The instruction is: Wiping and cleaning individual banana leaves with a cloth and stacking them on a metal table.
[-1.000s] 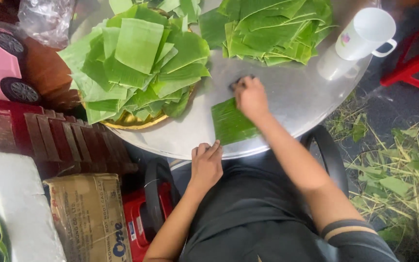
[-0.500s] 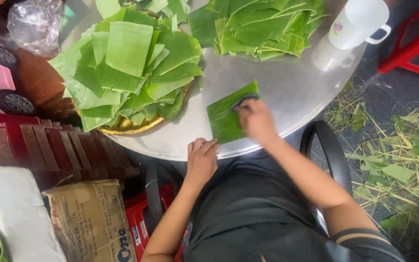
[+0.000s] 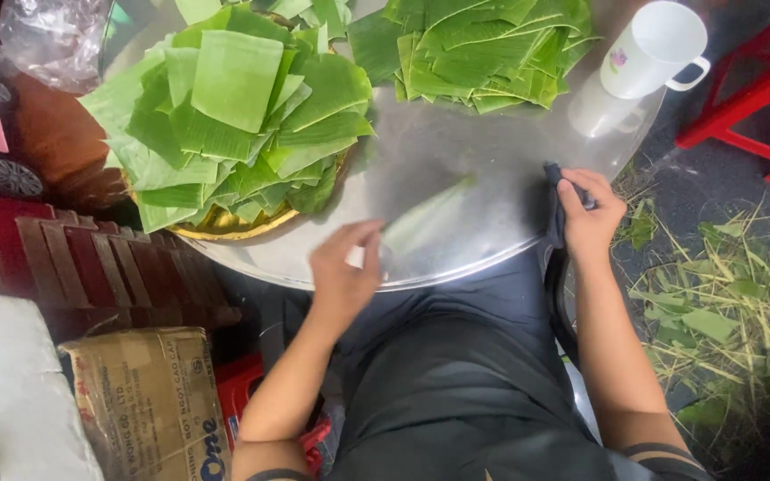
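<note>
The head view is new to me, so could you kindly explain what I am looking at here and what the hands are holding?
No machine is here: a person wears a camera on the head, so the view looks straight down over their lap and two bare hands. In front is a round metal table. On it lie two heaps of cut green leaves: the left pile sits on a golden tray, and the far pile lies straight on the metal. A white jug stands at the right edge. The left hand holds a single leaf, blurred by motion, near the table's front edge. The right hand has a dark cloth in its grip at the table's right edge. Leaf scraps litter the ground on the right, and a cardboard box sits lower left.
</note>
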